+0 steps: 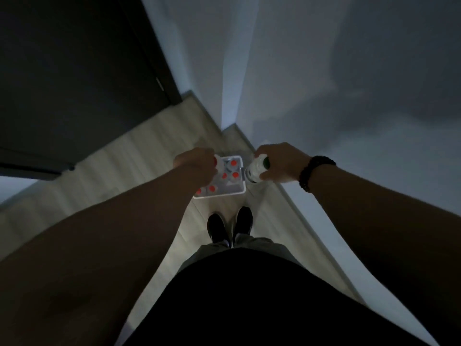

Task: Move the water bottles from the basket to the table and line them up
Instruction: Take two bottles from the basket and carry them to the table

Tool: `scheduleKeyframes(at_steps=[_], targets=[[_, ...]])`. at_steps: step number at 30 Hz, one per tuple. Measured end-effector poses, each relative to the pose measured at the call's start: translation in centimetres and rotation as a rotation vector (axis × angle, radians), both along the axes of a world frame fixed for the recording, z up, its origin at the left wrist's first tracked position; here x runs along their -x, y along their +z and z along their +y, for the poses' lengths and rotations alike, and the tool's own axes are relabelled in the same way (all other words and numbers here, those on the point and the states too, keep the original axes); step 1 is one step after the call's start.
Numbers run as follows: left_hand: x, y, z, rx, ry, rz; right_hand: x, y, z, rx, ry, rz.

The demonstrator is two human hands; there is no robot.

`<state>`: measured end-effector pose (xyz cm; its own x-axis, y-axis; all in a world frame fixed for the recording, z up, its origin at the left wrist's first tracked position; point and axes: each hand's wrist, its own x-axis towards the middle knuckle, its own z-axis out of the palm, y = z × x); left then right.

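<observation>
Above basket [219, 196], bottles [257, 169] in both hands [282, 163]

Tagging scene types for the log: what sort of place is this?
Probably a dim indoor hallway corner, likely in a home: pale plank floor, white walls and a dark door. The basket sits on the floor.

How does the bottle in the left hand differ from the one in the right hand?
The bottle in the left hand has a red cap; the bottle in the right hand has a green one. The left hand hides most of its bottle, while the right hand leaves much of its bottle's white body showing. The first appears over the basket; the second, past its right rim. Both are pale, held in curled fingers.
</observation>
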<state>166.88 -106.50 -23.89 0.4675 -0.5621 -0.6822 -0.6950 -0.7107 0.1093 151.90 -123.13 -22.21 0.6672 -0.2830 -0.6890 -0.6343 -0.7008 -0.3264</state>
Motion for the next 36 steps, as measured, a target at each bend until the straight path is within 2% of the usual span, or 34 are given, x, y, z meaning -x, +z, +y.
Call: scheduleKeyframes(at_steps=[6,12,15,18,22,28,32,36], targets=[[-2.2,8.5,0.5,0.292,0.069,0.058,1.3,8.8,-1.7,-0.065,-0.135,-0.246],[-2.7,15.4,1.1,0.631,0.226,0.125,2.2,16.3,-2.8,-0.242,-0.252,-0.519],[-2.7,19.0,1.0,0.802,0.293,0.206,2.2,20.0,-3.2,-0.226,-0.267,-0.632],[-2.3,22.8,0.3,0.932,0.246,0.188,2.4,23.2,-3.7,-0.237,-0.312,-0.807],[-1.3,27.5,-0.8,1.140,0.281,0.270,2.5,26.5,-4.3,-0.309,-0.380,-1.063],[0.5,33.1,-3.1,1.431,0.353,0.310,2.6,31.2,-4.9,-0.531,-0.555,-1.417],[1.9,36.6,-5.5,1.606,0.328,0.334,2.6,34.8,-4.7,-0.362,-0.567,-1.497],[3.0,39.1,-7.7,1.691,0.360,0.352,2.6,37.1,-4.2,-0.239,-0.635,-1.538]])
